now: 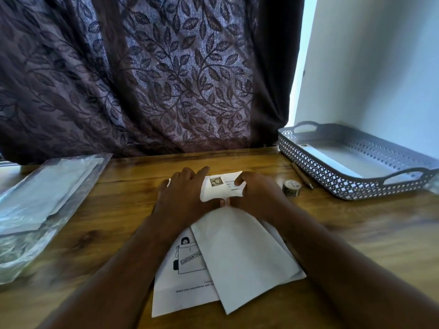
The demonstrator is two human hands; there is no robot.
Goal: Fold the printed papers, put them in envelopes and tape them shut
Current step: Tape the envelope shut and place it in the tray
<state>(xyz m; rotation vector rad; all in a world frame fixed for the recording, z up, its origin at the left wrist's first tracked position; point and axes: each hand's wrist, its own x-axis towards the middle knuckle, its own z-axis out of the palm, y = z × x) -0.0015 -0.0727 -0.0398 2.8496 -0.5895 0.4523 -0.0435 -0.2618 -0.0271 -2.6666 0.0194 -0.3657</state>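
Left hand: the left hand [183, 193] lay flat with its fingers straight and a little spread, pressing down on the left part of the envelope [218, 192].
Right hand: the right hand [256, 193] had its fingers curled over the envelope's right end with the thumb at the near edge, and seemed to pinch that end.
Envelope: it lay flat on the table [118, 210] under and between both hands, with its stamp mark face up in the gap between them.
Step in hand: probably seating the folded paper and flattening the envelope before sealing; whether the flap was open could not be told.
How to do it well: hold the pinched end fixed and stroke the flat palm outward from it, so no bulge was trapped under the flap and the edges stayed square.
Tape: the tape roll [291, 186] stood just right of the right hand, beside a pen [303, 175], within easy reach while the left hand pinned the envelope.
Waiting papers: a printed sheet [187, 269] lay under the forearms, partly covered by a plain white sheet [237, 252]; a dragged wrist could crease them.
Further off: a grey tray [316, 172] stood far right of the hands, and a plastic packet [47, 193] lay far left.
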